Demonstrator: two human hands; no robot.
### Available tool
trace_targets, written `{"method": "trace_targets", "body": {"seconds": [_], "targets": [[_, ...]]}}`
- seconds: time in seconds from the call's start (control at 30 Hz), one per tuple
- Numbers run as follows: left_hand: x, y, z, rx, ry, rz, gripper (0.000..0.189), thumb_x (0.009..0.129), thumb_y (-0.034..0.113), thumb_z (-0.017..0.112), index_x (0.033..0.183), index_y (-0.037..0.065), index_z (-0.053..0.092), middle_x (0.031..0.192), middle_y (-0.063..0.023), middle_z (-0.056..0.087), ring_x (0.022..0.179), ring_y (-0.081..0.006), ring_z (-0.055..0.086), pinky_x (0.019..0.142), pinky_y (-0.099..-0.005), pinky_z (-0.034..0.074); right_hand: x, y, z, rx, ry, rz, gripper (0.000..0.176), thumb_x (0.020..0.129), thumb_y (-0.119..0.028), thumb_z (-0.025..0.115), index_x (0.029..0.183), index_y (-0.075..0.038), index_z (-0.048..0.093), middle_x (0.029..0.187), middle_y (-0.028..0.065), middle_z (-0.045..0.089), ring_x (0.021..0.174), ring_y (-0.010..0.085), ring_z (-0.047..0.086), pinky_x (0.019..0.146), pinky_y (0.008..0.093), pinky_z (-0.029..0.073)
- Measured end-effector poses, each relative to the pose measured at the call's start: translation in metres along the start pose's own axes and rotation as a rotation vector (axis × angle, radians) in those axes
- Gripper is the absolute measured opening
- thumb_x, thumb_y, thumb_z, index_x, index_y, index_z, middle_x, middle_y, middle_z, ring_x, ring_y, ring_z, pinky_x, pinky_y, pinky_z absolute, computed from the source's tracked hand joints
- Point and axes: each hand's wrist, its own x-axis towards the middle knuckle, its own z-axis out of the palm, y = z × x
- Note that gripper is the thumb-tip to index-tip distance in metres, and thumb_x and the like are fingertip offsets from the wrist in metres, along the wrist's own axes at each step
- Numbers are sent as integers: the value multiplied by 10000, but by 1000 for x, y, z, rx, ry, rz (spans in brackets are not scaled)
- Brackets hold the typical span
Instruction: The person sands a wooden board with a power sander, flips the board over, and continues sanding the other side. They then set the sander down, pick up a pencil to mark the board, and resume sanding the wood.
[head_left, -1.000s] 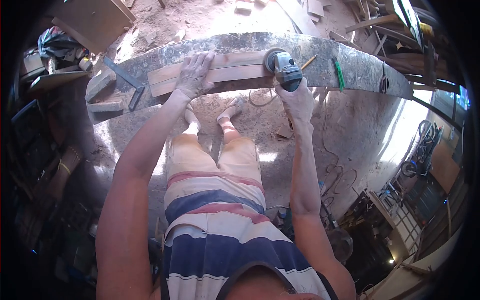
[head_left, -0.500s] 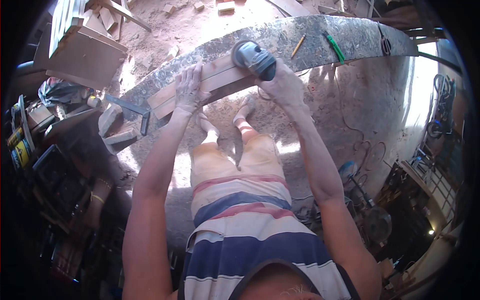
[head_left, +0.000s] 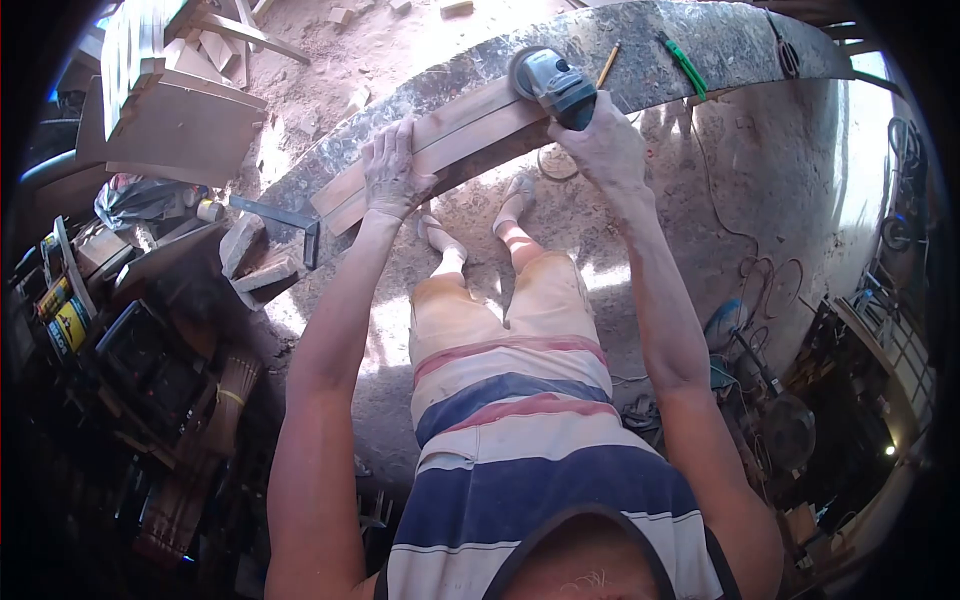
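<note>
My right hand (head_left: pixel 605 150) is wrapped round the rear of a grey angle grinder (head_left: pixel 560 82). Its round disc lies at the right end of two long wooden pieces (head_left: pixel 460 125), set side by side with a narrow line between them. Nearer their left end, my left hand (head_left: pixel 395 172) grips across the wood, fingers over the top and thumb at the near side. The wood rests on a curved, stained workbench (head_left: pixel 430 85). A metal try square (head_left: pixel 280 215) lies just left of the wood. Beyond the grinder is a pencil (head_left: pixel 608 65).
A green-handled tool (head_left: pixel 683 70) and dark scissors (head_left: pixel 787 48) lie along the bench's right part. Wooden blocks (head_left: pixel 243 245) sit at its left end. A cord (head_left: pixel 715 200) trails over the dusty floor. Boards (head_left: pixel 185 130) stand upper left; a standing fan (head_left: pixel 785 430) is lower right.
The grinder has slid rightward along the wood with my right hand. My left hand keeps its place on the wood. The whole view has shifted slightly.
</note>
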Motion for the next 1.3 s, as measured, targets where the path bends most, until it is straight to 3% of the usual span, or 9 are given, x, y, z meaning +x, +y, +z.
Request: {"method": "trace_targets", "body": {"seconds": [0.07, 0.2, 0.4, 0.53, 0.7, 0.9, 1.0, 1.3], "targets": [[2, 1, -1, 11, 16, 15, 1021, 698, 369, 912, 1600, 122, 502, 1458, -105, 631, 1386, -324, 612, 1161, -513, 461, -11, -13, 7, 50, -60, 26, 647, 883, -455, 898, 1277, -25, 620, 1164, 257, 793, 1064, 454, 822, 895, 555, 670], [0, 0, 0, 21, -26, -6, 1014, 705, 388, 919, 1591, 125, 503, 1445, -119, 632, 1379, -335, 608, 1161, -517, 459, -39, -30, 33, -78, -89, -266, 618, 886, -438, 904, 1261, -45, 609, 1124, 214, 773, 990, 402, 837, 846, 530, 685], [0, -3, 3, 18, -2, 4, 1043, 695, 402, 942, 1599, 123, 503, 1442, -111, 633, 1381, -328, 611, 1157, -515, 460, -34, -19, 17, -58, -88, -121, 575, 871, -399, 885, 1291, -102, 630, 1103, 184, 771, 994, 412, 822, 887, 532, 666], [0, -2, 2, 20, 2, 14, 1047, 709, 441, 975, 1588, 119, 506, 1475, -122, 644, 1385, -338, 618, 1177, -516, 439, -19, 0, 4, -40, -81, -37, 653, 876, -504, 914, 1289, -70, 654, 1138, 181, 786, 1041, 417, 830, 909, 540, 670], [1, 0, 1, -2, -2, -2, 1039, 704, 421, 970, 1584, 120, 506, 1495, -126, 643, 1407, -336, 615, 1176, -518, 439, -17, 10, -3, -21, -59, -20, 628, 872, -482, 901, 1269, -60, 658, 1174, 224, 805, 1064, 451, 814, 936, 561, 649], [1, -2, 4, 24, 23, 11, 1089, 695, 522, 990, 1587, 120, 512, 1491, -131, 645, 1408, -336, 614, 1178, -521, 442, -12, 17, -5, -53, -6, -53, 572, 898, -449, 879, 1267, -71, 659, 1149, 219, 816, 1087, 444, 810, 943, 563, 624], [1, -1, 2, 25, 30, 17, 1028, 700, 415, 928, 1590, 119, 508, 1457, -102, 624, 1401, -320, 600, 1164, -511, 459, -10, 21, -4, -89, 46, -75, 568, 901, -450, 881, 1255, -69, 653, 1148, 217, 813, 1076, 449, 810, 947, 570, 625], [0, -3, 3, 60, -24, -1, 1047, 698, 436, 940, 1599, 126, 507, 1448, -105, 630, 1381, -322, 609, 1165, -509, 458, -11, 27, -11, -72, 126, -10, 589, 872, -462, 905, 1237, -66, 668, 1141, 223, 813, 1084, 460, 800, 952, 581, 620]]}}
